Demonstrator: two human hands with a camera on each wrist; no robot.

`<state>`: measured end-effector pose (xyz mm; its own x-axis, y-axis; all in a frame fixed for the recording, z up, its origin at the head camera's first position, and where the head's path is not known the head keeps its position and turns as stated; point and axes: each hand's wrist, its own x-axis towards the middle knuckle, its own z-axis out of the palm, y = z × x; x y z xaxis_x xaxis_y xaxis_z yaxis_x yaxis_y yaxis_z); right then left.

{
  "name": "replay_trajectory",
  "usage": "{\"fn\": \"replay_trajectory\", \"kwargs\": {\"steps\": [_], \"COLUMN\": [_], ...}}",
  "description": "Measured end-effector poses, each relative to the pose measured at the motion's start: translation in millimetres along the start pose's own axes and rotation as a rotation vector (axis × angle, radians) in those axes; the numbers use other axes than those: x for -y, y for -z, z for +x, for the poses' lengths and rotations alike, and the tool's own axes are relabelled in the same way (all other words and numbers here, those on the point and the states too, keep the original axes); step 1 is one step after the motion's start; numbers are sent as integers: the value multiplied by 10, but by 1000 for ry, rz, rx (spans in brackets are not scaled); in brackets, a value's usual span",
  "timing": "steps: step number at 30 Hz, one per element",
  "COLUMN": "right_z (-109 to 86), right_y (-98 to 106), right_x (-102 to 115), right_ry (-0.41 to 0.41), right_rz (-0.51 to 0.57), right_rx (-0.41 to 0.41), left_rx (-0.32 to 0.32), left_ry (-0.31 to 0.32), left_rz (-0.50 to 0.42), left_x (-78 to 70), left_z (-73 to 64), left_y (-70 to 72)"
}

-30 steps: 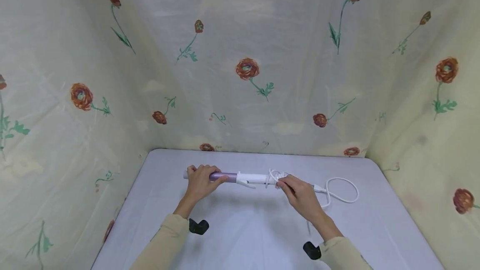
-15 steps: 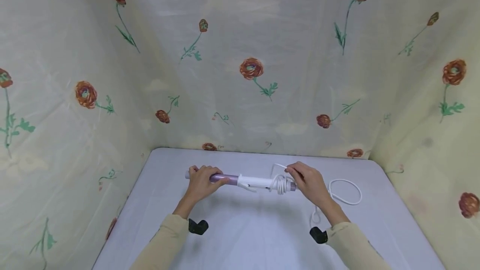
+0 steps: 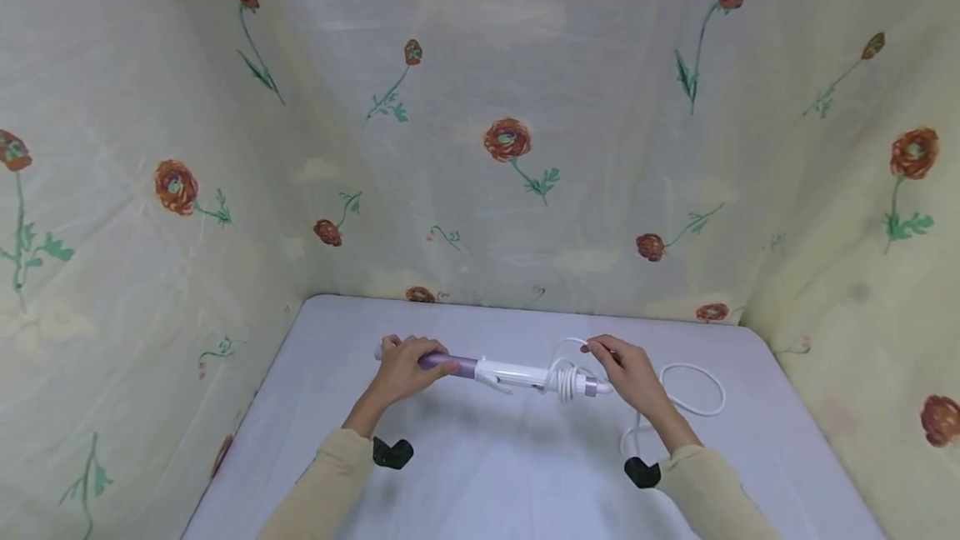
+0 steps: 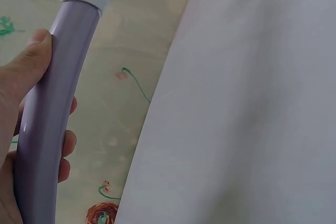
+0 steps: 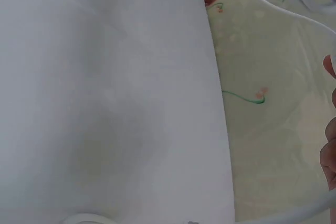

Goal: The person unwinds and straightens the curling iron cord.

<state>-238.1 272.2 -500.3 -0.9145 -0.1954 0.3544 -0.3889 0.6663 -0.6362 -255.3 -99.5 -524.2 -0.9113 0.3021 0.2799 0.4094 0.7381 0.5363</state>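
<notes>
My left hand grips the lavender barrel of a white curling iron, held level above the table. In the left wrist view the thumb lies along the near side of the lavender barrel, with fingertips showing at its far side. A lever sticks out below the white collar. Several turns of white cord are wound round the white handle near its right end. Just beyond that end, my right hand pinches the cord, and a loose loop arches from its fingertips back to the windings. Only curled fingers show at the right wrist view's edge.
A white-covered table spreads beneath the hands. To the right, more cord loops over it and hangs below the right wrist. Flower-patterned curtains enclose the back and both sides. A black strap piece juts from each sleeve cuff.
My right hand has moved off the handle's windings, up and to the right, drawing a loop of cord away. The iron's right end has dipped slightly; the left hand keeps its grip.
</notes>
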Motion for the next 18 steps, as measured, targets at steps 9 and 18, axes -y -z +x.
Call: {"fn": "replay_trajectory", "kwargs": {"steps": [9,18], "right_z": [-203,-273], "right_y": [-138,-210], "right_x": [-135,-175], "right_ry": [-145,-80], "right_rz": [61,27], "right_rx": [58,123], "left_rx": [70,68], "left_ry": [-36,-5], "left_rz": [-13,-62], "left_x": [53,15], "left_z": [-34,-13], "left_y": [-60,-23]}}
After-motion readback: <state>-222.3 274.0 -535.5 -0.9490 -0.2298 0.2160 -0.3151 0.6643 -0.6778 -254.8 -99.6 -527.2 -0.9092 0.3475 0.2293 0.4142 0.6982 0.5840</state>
